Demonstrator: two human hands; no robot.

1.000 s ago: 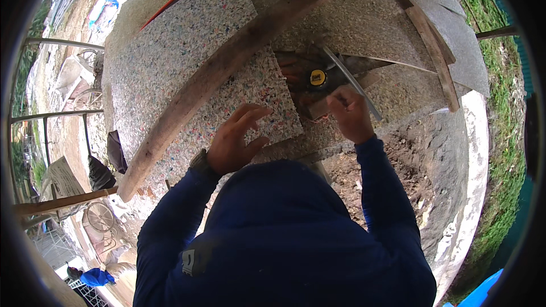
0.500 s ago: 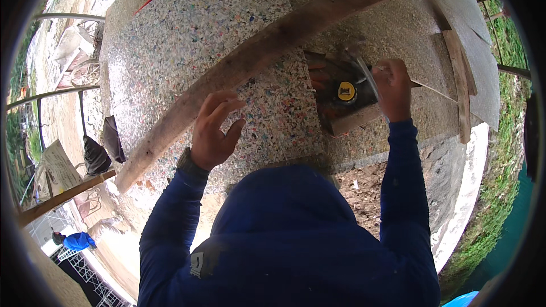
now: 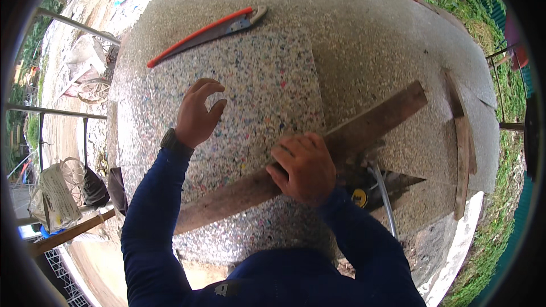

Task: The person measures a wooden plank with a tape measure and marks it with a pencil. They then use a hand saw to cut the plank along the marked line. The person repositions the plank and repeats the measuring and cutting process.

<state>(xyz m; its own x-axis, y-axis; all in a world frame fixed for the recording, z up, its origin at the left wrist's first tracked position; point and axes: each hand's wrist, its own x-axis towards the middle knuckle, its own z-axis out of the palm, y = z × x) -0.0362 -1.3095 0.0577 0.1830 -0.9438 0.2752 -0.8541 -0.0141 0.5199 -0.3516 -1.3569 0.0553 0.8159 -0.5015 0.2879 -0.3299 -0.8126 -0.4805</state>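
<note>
Head view: the bare right hand (image 3: 304,167) lies on the long brown wooden board (image 3: 380,124), fingers bent; I can't tell if it grips. Left of it, the bare left hand (image 3: 199,112) is half curled, empty. Past both lies the long red-and-grey saw (image 3: 209,35).

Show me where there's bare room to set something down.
Bare: brownish board between saw and right-side planks; speckled sheet between left hand and right hand. Crowded: beside the long plank, around tape measure and grey bar.

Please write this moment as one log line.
left hand: open, over speckled board | right hand: on wooden plank | red-edged saw: near board's far edge
</note>
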